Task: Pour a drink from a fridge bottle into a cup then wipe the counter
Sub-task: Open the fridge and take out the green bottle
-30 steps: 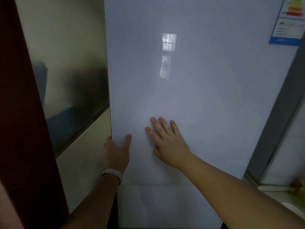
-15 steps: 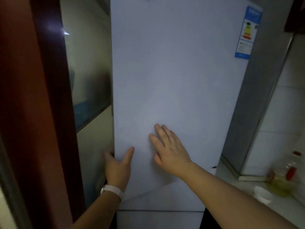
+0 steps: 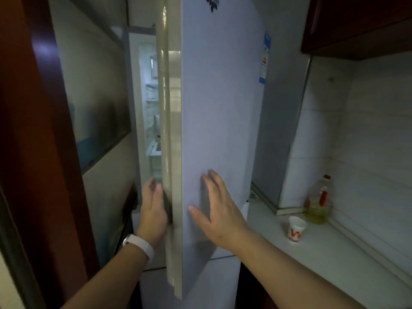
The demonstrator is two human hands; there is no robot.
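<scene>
The white fridge door (image 3: 218, 108) stands ajar, swung out toward me, and its cream edge faces the camera. Through the gap I see the lit fridge interior (image 3: 152, 134) with shelves; no bottle can be made out in there. My left hand (image 3: 153, 208), with a white wristband, lies with straight fingers against the door's inner edge. My right hand (image 3: 218, 210) rests flat on the door's front, fingers spread. A white paper cup (image 3: 296, 228) with a red print stands on the pale counter (image 3: 334, 264) to the right.
A bottle of yellow oil (image 3: 318, 204) with a red cap stands in the counter's back corner against the tiled wall. A dark wall cupboard (image 3: 356, 23) hangs above. On the left are a dark red door frame (image 3: 33, 152) and a glass panel (image 3: 95, 103).
The fridge door has swung from shut to ajar, showing the lit inside. My left hand moved from hooking the door's edge to lying along its inner side. The view pulled back.
</scene>
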